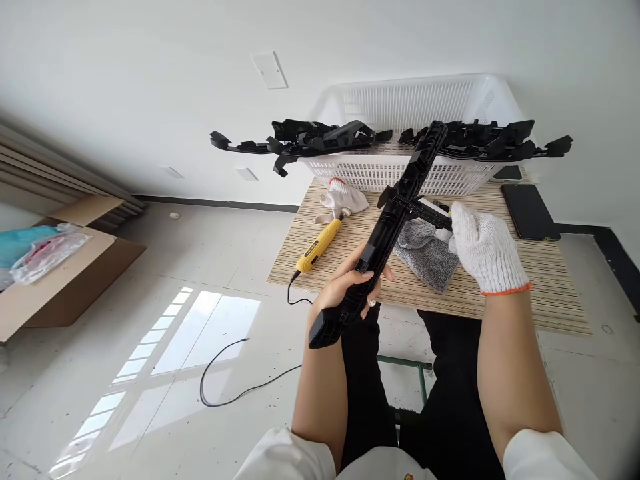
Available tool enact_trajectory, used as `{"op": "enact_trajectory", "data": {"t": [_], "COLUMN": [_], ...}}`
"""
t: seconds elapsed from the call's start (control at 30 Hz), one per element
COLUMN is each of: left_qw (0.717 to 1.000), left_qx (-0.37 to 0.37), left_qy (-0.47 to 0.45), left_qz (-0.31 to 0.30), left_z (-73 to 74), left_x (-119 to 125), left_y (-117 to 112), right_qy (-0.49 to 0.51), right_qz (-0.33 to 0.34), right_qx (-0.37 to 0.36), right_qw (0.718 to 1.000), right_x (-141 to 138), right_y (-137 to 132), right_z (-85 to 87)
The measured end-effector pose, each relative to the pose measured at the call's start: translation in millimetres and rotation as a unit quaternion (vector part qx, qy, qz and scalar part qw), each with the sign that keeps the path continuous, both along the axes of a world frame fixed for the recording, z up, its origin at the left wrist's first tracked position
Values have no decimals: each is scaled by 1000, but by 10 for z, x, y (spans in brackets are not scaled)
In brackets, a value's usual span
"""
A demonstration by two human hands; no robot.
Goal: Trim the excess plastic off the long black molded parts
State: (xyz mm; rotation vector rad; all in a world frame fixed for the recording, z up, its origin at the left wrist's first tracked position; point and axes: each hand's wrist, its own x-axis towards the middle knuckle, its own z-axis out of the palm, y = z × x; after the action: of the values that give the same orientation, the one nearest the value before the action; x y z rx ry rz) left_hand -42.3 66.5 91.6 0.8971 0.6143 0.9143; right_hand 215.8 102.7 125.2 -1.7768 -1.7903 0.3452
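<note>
My bare left hand (pixel 347 283) is wrapped round the lower part of a long black plastic part (pixel 395 213), which slants up over the table toward the basket. My right hand (pixel 485 247), in a white knit glove with an orange cuff, is closed on a small dark tool with a bit of yellow (pixel 434 212) whose end rests against the part's middle. A grey cloth (pixel 430 253) lies on the table under both.
A white slotted basket (pixel 380 175) at the table's far edge carries several black plastic parts (pixel 310 140) across its rim. A yellow corded tool (pixel 320 243), a spare white glove (pixel 345 197) and two phones (pixel 529 212) lie on the striped tabletop (pixel 550 280). An open cardboard box (pixel 60 273) stands on the floor at left.
</note>
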Motion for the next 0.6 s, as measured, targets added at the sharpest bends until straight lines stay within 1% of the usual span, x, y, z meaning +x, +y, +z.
{"op": "enact_trajectory", "data": {"t": [0.1,0.23,0.4,0.5,0.6], "left_qw": [1000,1000,1000,1000,999], "left_qx": [-8,-14,-11,-12,-18], "left_qy": [4,10,-3,-16,-30], "left_qz": [9,5,8,4,8], "left_z": [-2,17,33,22,8], "left_x": [12,20,24,32,39], "left_y": [-7,-22,-29,-19,-12], "right_qy": [-85,-113,-79,-55,-5], "right_qz": [32,21,-1,-16,-41], "right_qx": [31,41,52,53,23], "right_qw": [995,993,996,997,999], "right_x": [4,4,-33,-88,-158], "right_y": [12,11,-1,6,26], "right_z": [-11,-38,-44,11,82]}}
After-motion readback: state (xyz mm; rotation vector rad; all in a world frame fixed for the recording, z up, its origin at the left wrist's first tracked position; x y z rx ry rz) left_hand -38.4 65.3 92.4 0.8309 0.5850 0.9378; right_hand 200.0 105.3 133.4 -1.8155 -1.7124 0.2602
